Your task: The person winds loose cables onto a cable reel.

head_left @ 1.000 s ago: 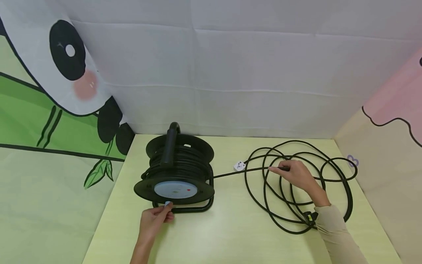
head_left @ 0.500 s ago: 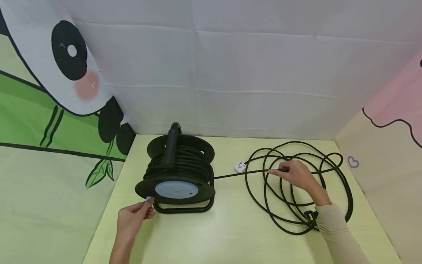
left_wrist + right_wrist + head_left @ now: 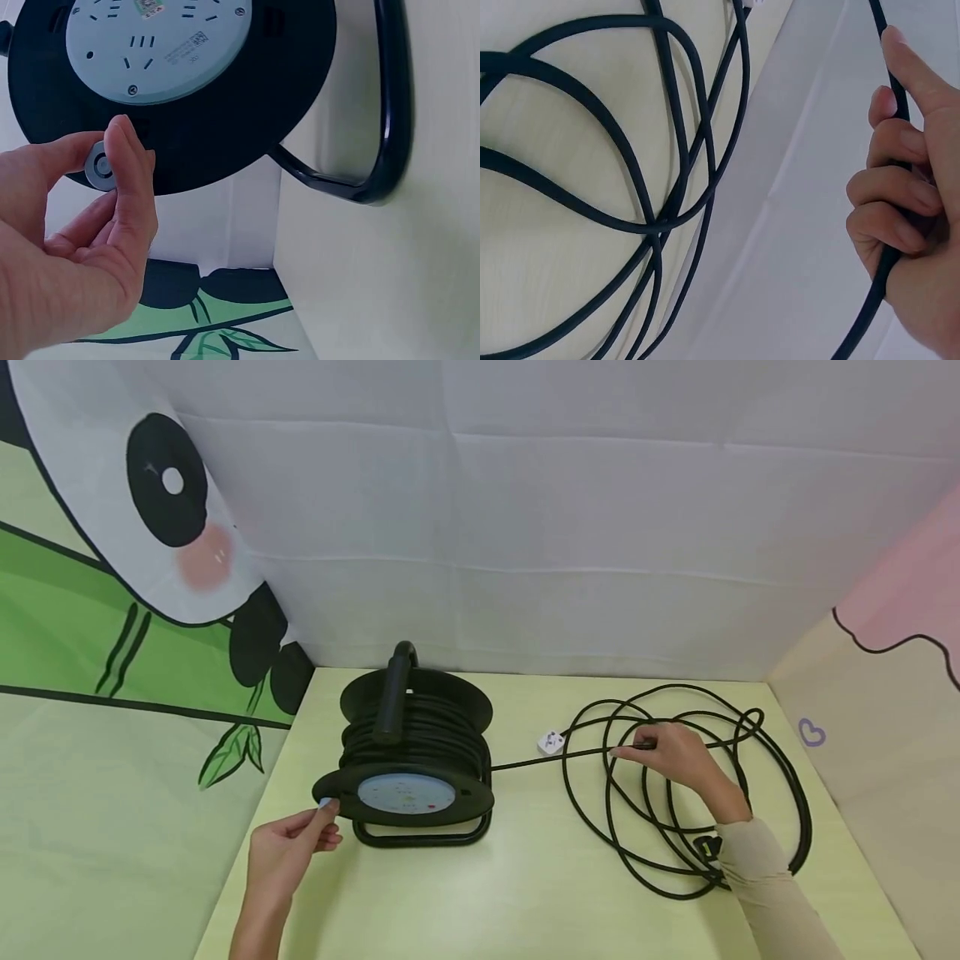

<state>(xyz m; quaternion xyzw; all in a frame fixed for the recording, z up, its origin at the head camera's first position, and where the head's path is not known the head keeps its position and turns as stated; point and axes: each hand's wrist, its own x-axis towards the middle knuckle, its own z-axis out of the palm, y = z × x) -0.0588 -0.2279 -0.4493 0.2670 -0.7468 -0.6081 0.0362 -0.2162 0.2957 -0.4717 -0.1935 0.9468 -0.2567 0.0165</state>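
A black cable reel [image 3: 416, 727] stands at the left of the table, wound with cable, its round front flange carrying a pale blue socket panel [image 3: 157, 45]. My left hand [image 3: 281, 856] pinches a small grey crank knob [image 3: 99, 166] at the flange's lower left edge between thumb and fingers. From the reel's right side a black cable [image 3: 528, 762] runs taut to my right hand [image 3: 675, 760]. The right wrist view shows that hand's fingers curled round the cable, thumb laid along it. Loose cable loops [image 3: 615, 142] lie beneath and around the right hand.
A white plug [image 3: 551, 742] lies on the pale table [image 3: 525, 893] left of the loops. A black and yellow piece [image 3: 707, 847] sits by the right sleeve. The reel has a tubular stand [image 3: 397, 112] and a top handle [image 3: 393, 697]. Printed cloth walls border the table.
My left hand has moved left and slightly up with the knob, and the reel's flange has turned clockwise. The loop at the far right has drawn in leftward; the right hand stays nearly still.
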